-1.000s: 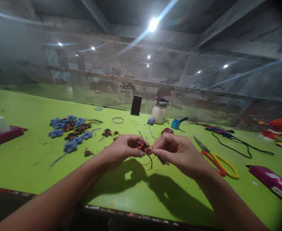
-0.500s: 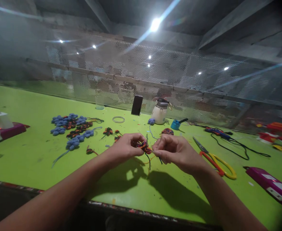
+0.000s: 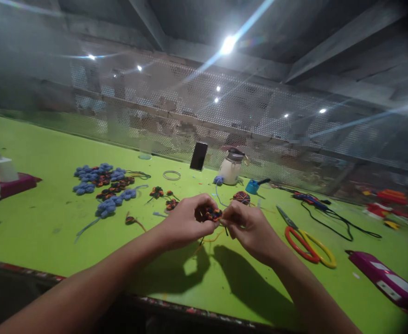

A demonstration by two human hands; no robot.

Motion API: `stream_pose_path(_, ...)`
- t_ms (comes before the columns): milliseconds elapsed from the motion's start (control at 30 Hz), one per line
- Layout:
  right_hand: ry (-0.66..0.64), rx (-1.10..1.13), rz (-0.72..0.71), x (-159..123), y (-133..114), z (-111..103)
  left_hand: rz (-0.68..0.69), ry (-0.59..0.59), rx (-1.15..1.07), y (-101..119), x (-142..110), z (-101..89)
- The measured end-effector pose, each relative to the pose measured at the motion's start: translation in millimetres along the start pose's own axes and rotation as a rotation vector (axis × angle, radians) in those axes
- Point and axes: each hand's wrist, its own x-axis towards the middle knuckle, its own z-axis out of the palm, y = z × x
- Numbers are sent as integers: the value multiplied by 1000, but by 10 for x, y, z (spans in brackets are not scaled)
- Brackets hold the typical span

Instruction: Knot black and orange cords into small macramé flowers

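My left hand (image 3: 190, 220) pinches a small piece of dark multicoloured yarn work (image 3: 213, 214), red, orange and black, above the green table. My right hand (image 3: 249, 227) is closed at the right edge of that piece, thumb and fingertips pressed together; a thin dark end shows below them, and whether a tool is in the fingers is hidden. Loose yarn ends (image 3: 213, 239) hang beneath the piece. Just behind my right hand lies a ball of multicoloured yarn (image 3: 241, 198). Scissors (image 3: 304, 239) with red and yellow handles rest to its right.
Blue and multicoloured crocheted flowers (image 3: 106, 206) lie at left. A phone (image 3: 199, 156), a white jar (image 3: 231, 168) and a blue pot (image 3: 253, 186) stand at the back. Purple power strips (image 3: 381, 278) lie at both sides. Dark cords (image 3: 329, 208) stretch across the right.
The yarn piece has turned in my left fingers, and its dark end no longer sticks up. My right hand stays close beside it. The view has tilted slightly.
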Motion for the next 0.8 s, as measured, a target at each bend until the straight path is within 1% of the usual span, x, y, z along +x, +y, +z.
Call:
stream_pose_path(133,4,43,15,17,-18,28,45,26,88,34,-9,8)
stream_pose_path(233,17,63,31,23,-21,38,90,59,116,18,-13,20)
stream_pose_path(300,9,52,45,25,-18,52,92,73,141,-2,-14,26)
stream_pose_path(367,-7,32,44,26,-13,76,48,81,173,-16,-12,30)
stream_pose_path(467,-6,-7,39,29,0,120,-67,87,206,-17,0,25)
stream_pose_path(567,-17,13,73,36,27,162,-164,54,166,-16,21,8)
stream_pose_path(667,-54,118,137,50,66,198,-222,-24,56,-44,38,-15)
stream_pose_path(800,-45,300,203,72,119,229,-201,-130,-74,-105,45,-33)
